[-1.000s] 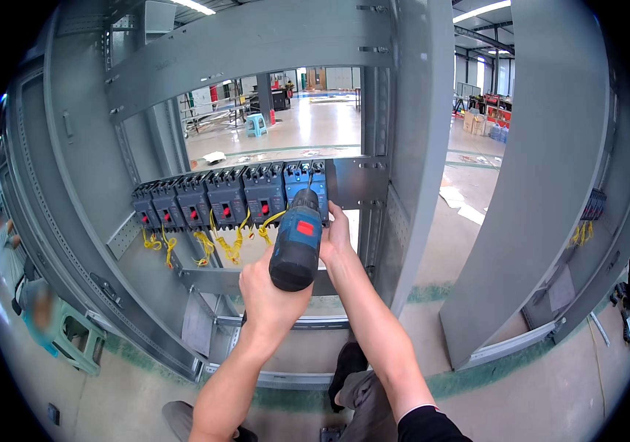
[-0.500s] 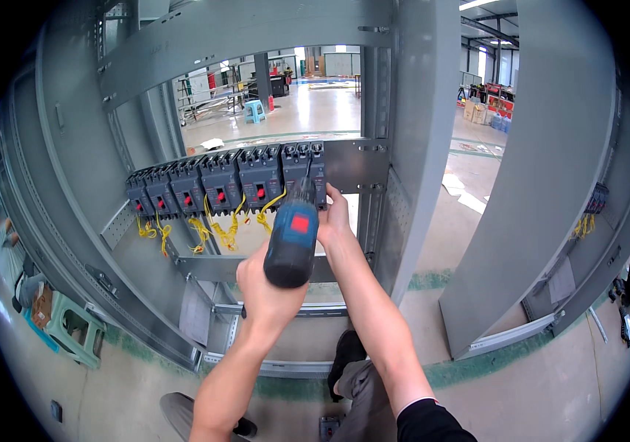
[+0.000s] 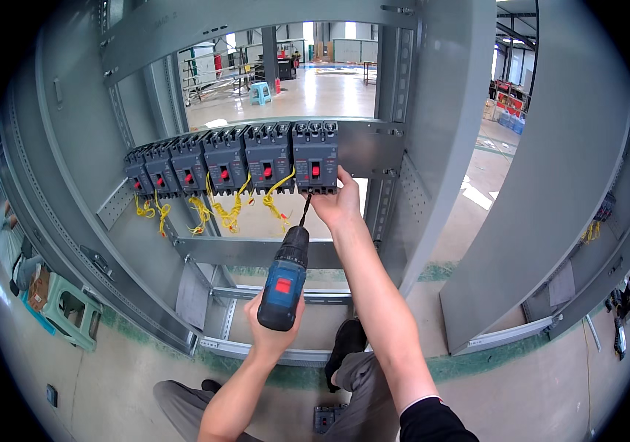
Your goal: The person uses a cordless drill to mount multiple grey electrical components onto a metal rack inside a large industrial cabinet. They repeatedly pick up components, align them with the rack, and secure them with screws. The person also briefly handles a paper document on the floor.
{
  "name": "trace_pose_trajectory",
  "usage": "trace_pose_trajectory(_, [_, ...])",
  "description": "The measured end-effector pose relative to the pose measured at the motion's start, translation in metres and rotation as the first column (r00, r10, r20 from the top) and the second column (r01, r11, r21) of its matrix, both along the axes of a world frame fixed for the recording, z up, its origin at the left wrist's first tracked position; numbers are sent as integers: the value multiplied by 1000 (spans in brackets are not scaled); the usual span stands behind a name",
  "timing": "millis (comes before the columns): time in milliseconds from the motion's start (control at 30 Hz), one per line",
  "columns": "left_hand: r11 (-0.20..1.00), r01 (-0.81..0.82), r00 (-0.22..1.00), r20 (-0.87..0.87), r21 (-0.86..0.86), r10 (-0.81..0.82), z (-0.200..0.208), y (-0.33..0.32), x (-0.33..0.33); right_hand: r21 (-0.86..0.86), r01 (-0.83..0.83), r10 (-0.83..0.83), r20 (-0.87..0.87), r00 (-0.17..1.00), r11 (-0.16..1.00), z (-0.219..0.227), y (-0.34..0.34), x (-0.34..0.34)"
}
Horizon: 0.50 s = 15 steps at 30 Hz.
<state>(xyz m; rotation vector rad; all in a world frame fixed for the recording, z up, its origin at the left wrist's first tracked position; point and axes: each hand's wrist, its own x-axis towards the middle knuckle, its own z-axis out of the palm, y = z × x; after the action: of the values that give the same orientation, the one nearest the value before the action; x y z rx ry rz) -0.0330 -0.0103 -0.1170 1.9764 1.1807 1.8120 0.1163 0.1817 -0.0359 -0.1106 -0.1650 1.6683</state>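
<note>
My left hand [image 3: 273,340] is wrapped round the handle of a blue and black cordless drill [image 3: 283,283]. Its long dark bit [image 3: 307,210] points up to the lower edge of the rightmost circuit breaker [image 3: 316,156], a dark grey block with a red toggle. Fingers of my right hand [image 3: 340,206] grip that breaker at its bottom and lower right side. To its left, several similar breakers [image 3: 267,156] stand in a row on the cabinet's crossbar, with tied yellow wires [image 3: 228,214] hanging below them. The exact contact of the bit tip is too small to tell.
Grey metal cabinet panels [image 3: 447,147] rise on both sides, with a lower crossbar [image 3: 256,252] below the breakers. Another breaker [image 3: 324,418] lies on the floor by my leg. A pale green stool [image 3: 72,309] stands at left. People are at both edges.
The drill has come down from the top of the rightmost breaker to its lower edge, uncovering the red toggle. My right hand stays at that breaker's lower right.
</note>
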Motion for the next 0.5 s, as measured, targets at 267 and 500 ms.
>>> trace_pose_trajectory(267, [999,-14,1000,8,46,13,2,10,8,2,11,-11,7,1000,1000,-1,2,2])
trace_pose_trajectory(500, [998,-47,998,43,40,46,-5,18,9,-24,-10,10,-6,1000,1000,3,2,3])
